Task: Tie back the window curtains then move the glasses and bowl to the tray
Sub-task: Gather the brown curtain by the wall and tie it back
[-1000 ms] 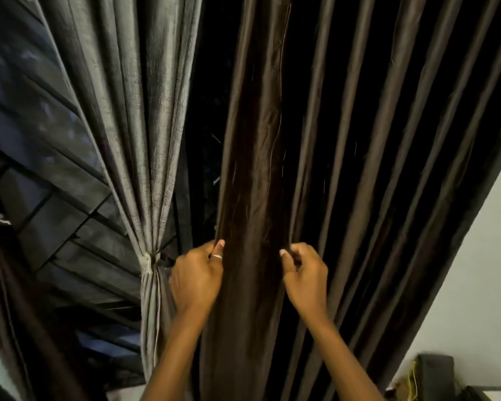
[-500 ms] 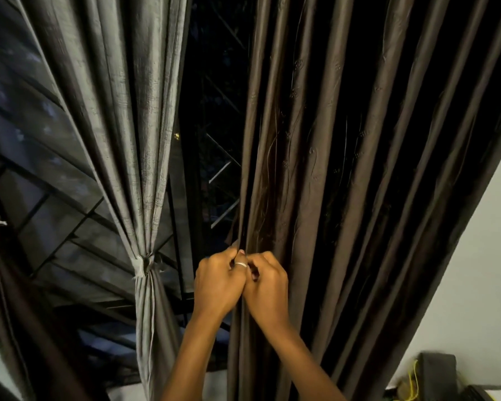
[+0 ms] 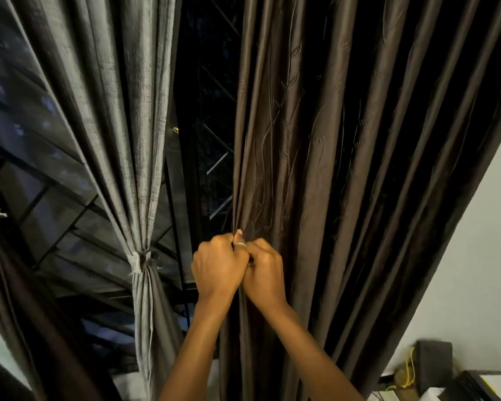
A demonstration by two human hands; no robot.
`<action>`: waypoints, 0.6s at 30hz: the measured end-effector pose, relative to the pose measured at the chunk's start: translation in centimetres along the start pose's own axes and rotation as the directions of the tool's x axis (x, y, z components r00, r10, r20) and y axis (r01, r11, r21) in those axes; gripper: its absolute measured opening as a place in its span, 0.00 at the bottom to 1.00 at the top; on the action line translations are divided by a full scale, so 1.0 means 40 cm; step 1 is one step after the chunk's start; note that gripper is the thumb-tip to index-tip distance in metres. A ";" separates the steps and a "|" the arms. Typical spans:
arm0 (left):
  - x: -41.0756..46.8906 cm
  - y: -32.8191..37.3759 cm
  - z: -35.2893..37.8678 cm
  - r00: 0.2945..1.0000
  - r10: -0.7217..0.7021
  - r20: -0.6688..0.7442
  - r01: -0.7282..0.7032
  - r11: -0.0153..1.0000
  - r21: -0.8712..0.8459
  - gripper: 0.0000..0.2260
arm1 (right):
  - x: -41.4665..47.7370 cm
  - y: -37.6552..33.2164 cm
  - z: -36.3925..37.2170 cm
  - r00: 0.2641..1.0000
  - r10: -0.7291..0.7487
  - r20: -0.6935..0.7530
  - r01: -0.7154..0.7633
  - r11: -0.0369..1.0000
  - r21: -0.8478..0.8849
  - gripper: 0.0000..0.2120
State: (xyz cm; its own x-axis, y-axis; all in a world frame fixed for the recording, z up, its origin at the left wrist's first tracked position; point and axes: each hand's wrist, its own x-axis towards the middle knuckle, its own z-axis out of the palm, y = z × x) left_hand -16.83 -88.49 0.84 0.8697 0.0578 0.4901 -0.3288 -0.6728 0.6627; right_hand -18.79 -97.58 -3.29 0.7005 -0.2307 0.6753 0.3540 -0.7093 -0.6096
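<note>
Brown curtain (image 3: pixel 315 169) edge bunched between both hands' fingers (image 3: pixel 237 241).

Both forearms are reaching up and converging, and the left hand (image 3: pixel 219 266) and right hand (image 3: pixel 265 273) are touching side by side, each curling its fingers round the gathered edge of the brown curtain (image 3: pixel 315 169).

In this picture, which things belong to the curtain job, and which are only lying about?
Belong to the job: brown curtain, gripped by left hand and right hand; grey curtain, already tied back.
Just lying about: black box and yellow cable, lower right by the wall.
</note>
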 end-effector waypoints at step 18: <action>0.068 -0.051 -0.014 0.998 0.057 0.009 -0.057 0.996 -0.062 0.25 | 0.098 0.106 -0.261 0.928 0.218 -0.303 -0.269 0.953 -0.139 0.07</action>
State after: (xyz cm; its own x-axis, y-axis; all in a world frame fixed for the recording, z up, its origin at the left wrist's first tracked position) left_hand -14.00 -86.53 1.13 0.8528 0.0121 0.5220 -0.3998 -0.6280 0.6677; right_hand -20.99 -108.45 1.10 0.5395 -0.5704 0.6194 0.0626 -0.7064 -0.7050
